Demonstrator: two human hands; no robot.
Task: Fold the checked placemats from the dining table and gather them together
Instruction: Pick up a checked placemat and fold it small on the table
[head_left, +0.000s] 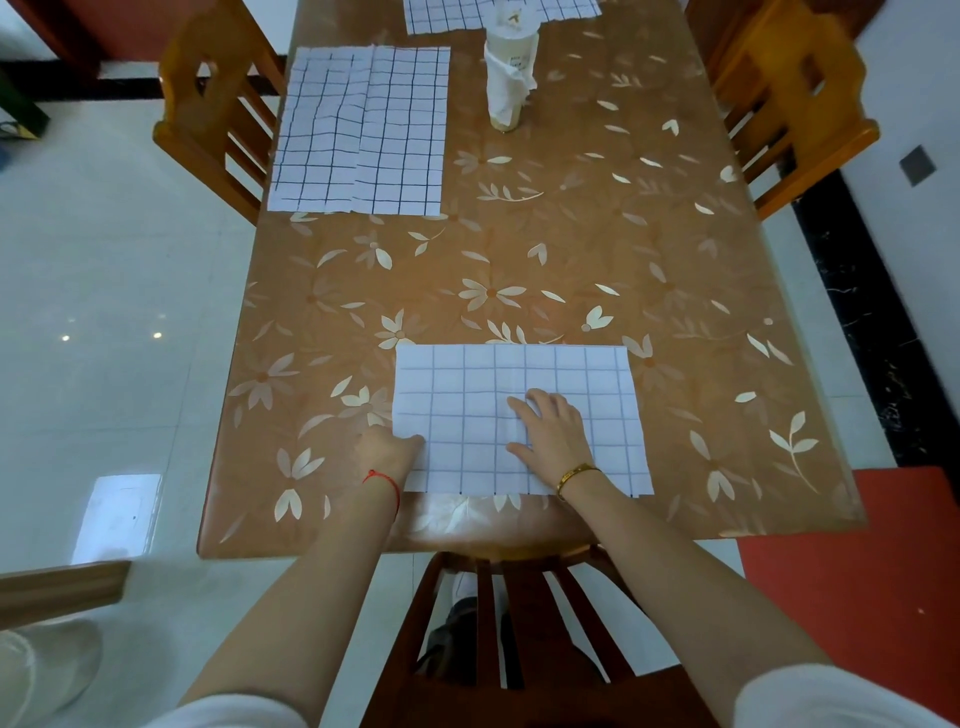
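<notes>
1. The near placemat (519, 395) is a thin white rectangular sheet ruled with a dark grid, lying flat at 6 o'clock on the bench (571, 249), its near edge close to the bench's rim.
2. The right hand (553, 434) lies flat on it, palm down, fingers spread, gripping nothing; a gold bangle (575, 475) circles that wrist.
3. The left hand (389, 452) is at the sheet's left edge, fingertips at or under the edge; whether it pinches the sheet, I cannot tell. A red cord (384, 483) is tied at its wrist.
4. The bench cover is glossy orange-brown with pale flower and leaf prints.
5. A second placemat (363, 130) lies open at 11 o'clock, creased down its middle; a third (452, 15) shows partly at 12 o'clock.
6. A tall tissue-stuffed container (506, 78) stands between them at 12 o'clock.
7. Slatted wooden chairs stand at 6, 10 and 2 o'clock.
</notes>
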